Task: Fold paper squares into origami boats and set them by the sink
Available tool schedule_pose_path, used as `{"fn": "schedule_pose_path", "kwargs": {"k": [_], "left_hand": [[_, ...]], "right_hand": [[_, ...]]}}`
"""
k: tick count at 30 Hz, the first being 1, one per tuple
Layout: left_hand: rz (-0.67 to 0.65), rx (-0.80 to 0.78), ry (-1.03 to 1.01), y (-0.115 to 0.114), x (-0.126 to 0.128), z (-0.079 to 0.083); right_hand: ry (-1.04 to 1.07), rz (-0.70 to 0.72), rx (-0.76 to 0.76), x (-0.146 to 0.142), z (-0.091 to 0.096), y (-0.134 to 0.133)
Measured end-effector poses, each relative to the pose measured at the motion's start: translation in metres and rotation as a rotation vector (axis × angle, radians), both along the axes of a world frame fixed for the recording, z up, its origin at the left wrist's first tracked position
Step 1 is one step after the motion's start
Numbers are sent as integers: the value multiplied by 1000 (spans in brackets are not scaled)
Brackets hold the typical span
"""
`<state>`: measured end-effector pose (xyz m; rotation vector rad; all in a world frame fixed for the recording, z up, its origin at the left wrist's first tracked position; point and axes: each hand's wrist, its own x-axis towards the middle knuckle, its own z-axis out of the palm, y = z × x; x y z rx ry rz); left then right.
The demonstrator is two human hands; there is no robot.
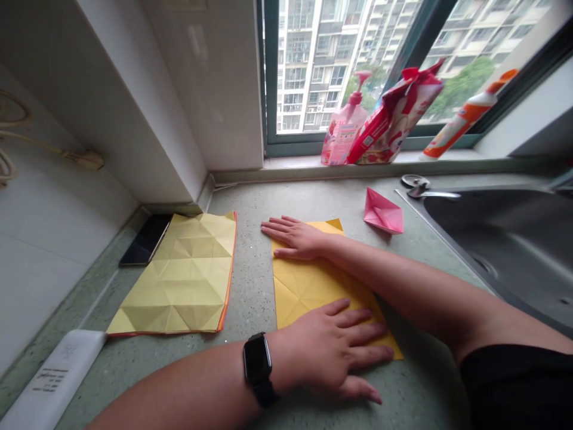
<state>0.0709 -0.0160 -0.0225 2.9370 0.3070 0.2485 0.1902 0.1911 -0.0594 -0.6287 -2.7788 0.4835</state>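
Observation:
A sheet of orange-yellow paper (298,289) with crossing fold creases lies on the counter in front of me. My right hand (299,239) rests flat near its far left edge, fingers stretched to the left and partly past the paper. Lower down, my left hand (333,352) is spread palm-down over the near right part, thumb off the paper. It wears a black smartwatch (257,358) on the wrist. Hands and the right forearm hide much of the sheet. A folded pink paper piece (383,212) sits beyond the right forearm.
To the left lies a creased pale-yellow paper stack (188,269), beside a dark phone (145,240) and a white box-like object (56,379). A steel sink (505,239) is on the right. On the sill stand a pump bottle (342,131), a red bag (396,119) and an orange-white bottle (468,119).

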Motion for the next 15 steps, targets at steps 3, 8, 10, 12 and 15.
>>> {"fn": "schedule_pose_path", "kwargs": {"k": [3, 8, 10, 12, 15], "left_hand": [[-1, -12, -5, 0, 0, -3], [-13, -26, -28, 2, -2, -5], [-18, -29, -27, 4, -2, -6], [-24, -38, -34, 4, -2, -7], [-34, -50, -49, 5, -2, -6]], "right_hand": [[0, -108, 10, -2, -2, 37], [35, -488, 19, 13, 12, 75], [108, -474, 40, 27, 23, 65], [183, -394, 67, 41, 33, 37], [178, -195, 23, 58, 38, -28]]}}
